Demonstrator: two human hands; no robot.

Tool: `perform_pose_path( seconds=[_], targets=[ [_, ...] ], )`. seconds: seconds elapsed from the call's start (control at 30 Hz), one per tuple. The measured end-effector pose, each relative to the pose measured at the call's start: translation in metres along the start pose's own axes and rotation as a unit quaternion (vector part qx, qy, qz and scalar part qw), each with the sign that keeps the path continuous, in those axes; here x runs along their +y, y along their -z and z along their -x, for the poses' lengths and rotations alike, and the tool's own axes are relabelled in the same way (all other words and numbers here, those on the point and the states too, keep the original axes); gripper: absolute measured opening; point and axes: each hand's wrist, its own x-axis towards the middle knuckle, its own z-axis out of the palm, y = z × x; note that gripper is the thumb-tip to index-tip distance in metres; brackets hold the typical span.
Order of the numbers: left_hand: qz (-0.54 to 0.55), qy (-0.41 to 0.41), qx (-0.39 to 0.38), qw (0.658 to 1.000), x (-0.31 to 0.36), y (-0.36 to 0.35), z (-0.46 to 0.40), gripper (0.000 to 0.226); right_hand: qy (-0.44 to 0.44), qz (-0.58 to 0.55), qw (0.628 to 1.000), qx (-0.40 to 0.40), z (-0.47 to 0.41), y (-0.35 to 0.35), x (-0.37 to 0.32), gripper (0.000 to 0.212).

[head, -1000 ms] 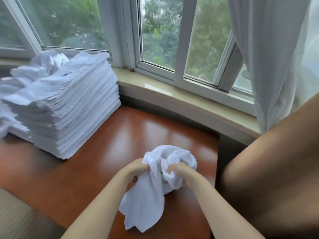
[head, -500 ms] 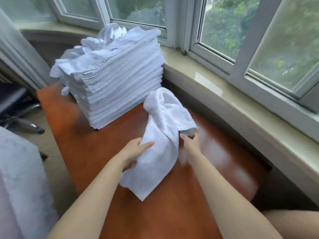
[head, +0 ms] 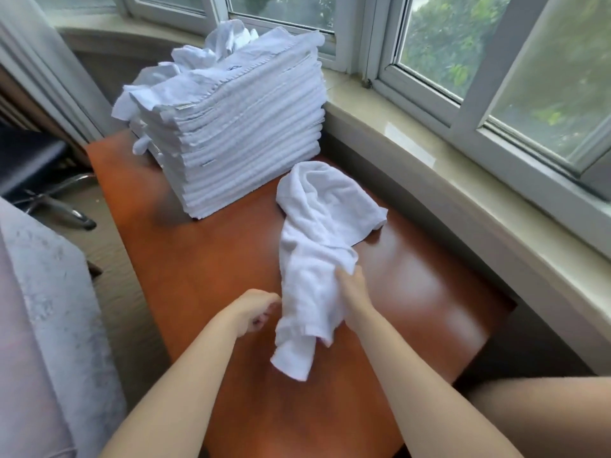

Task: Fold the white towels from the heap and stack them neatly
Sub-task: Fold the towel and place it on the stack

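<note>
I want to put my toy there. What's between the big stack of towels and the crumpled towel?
Only a narrow strip of bare wooden table separates the stack of folded towels from the crumpled towel, as the head view shows.

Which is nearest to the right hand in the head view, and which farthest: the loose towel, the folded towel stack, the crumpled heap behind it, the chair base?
1. Loose towel: the right hand grips it, mid-table.
2. Folded towel stack: ahead and left, at the table's far end.
3. Chair base and crumpled heap: the base is on the floor far left, the heap behind the stack by the window; too close to call.
</note>
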Motion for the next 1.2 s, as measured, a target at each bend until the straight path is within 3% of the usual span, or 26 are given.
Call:
perform_pose_path(
  seconds=[0.07, 0.17, 0.23, 0.33, 0.43, 0.5, 0.53, 0.6, 0.67, 0.73, 0.8, 0.83, 0.87, 0.93, 1.0, 1.07, 1.13, 1.2],
  targets=[
    [0.068, -0.041, -0.011, 0.997, -0.007, -0.001, 0.009, 0.016, 0.008, 0.030, 0.998, 0.045, 0.016, 0.012, -0.010, 0.014],
    [0.125, -0.082, -0.024, 0.988, -0.015, -0.007, 0.026, 0.021, 0.004, 0.070, 0.997, -0.017, 0.049, 0.018, -0.013, 0.018],
    [0.193, -0.076, -0.056, 0.977, -0.017, -0.006, 0.036, 0.029, 0.063, 0.053, 0.995, -0.057, 0.073, 0.009, -0.021, 0.030],
    [0.261, -0.048, -0.134, 0.955, -0.027, 0.002, 0.046, 0.044, 0.098, 0.070, 0.976, -0.182, 0.107, -0.011, -0.045, 0.029],
    [0.265, -0.057, -0.091, 0.958, -0.046, 0.012, 0.051, 0.048, 0.017, 0.109, 0.948, -0.299, 0.118, -0.017, -0.034, 0.029],
    [0.298, -0.084, -0.060, 0.949, -0.059, 0.017, 0.054, 0.042, -0.029, 0.157, 0.957, -0.240, 0.117, -0.015, -0.001, 0.026],
    [0.329, -0.078, -0.070, 0.938, -0.064, 0.020, 0.054, 0.041, -0.034, 0.206, 0.965, -0.159, 0.114, -0.012, 0.020, 0.029],
    [0.365, -0.054, -0.083, 0.926, -0.072, 0.022, 0.054, 0.047, -0.044, 0.349, 0.936, 0.010, 0.112, -0.001, 0.056, 0.044],
    [0.290, -0.047, -0.017, 0.956, -0.081, 0.023, 0.049, 0.053, -0.062, 0.388, 0.917, 0.073, 0.114, 0.008, 0.081, 0.055],
    [0.164, -0.062, 0.066, 0.982, -0.091, 0.023, 0.041, 0.062, -0.087, 0.317, 0.944, 0.034, 0.112, 0.008, 0.094, 0.063],
    [0.100, -0.070, 0.101, 0.987, -0.097, 0.019, 0.038, 0.048, -0.102, 0.248, 0.963, -0.007, 0.108, 0.003, 0.096, 0.049],
    [0.108, -0.086, 0.126, 0.982, -0.097, 0.018, 0.038, 0.040, -0.078, 0.232, 0.969, 0.020, 0.108, 0.001, 0.093, 0.032],
    [0.127, -0.108, 0.176, 0.970, -0.096, 0.018, 0.038, 0.034, -0.045, 0.214, 0.972, 0.088, 0.109, 0.000, 0.089, 0.019],
    [0.142, -0.133, 0.315, 0.929, -0.097, 0.025, 0.035, 0.029, 0.028, 0.147, 0.950, 0.276, 0.113, 0.010, 0.076, 0.014],
    [0.087, -0.118, 0.392, 0.908, -0.108, 0.038, 0.033, 0.030, 0.047, 0.102, 0.921, 0.373, 0.123, 0.032, 0.068, 0.013],
    [-0.039, -0.076, 0.345, 0.935, -0.124, 0.045, 0.033, 0.037, -0.038, 0.170, 0.916, 0.360, 0.133, 0.054, 0.072, 0.021],
    [-0.206, 0.013, 0.177, 0.962, -0.135, 0.041, 0.042, 0.040, -0.155, 0.268, 0.910, 0.276, 0.145, 0.068, 0.086, 0.037],
    [-0.400, 0.075, 0.057, 0.912, -0.133, 0.038, 0.067, 0.047, -0.205, 0.304, 0.906, 0.213, 0.159, 0.072, 0.101, 0.046]
  ],
)
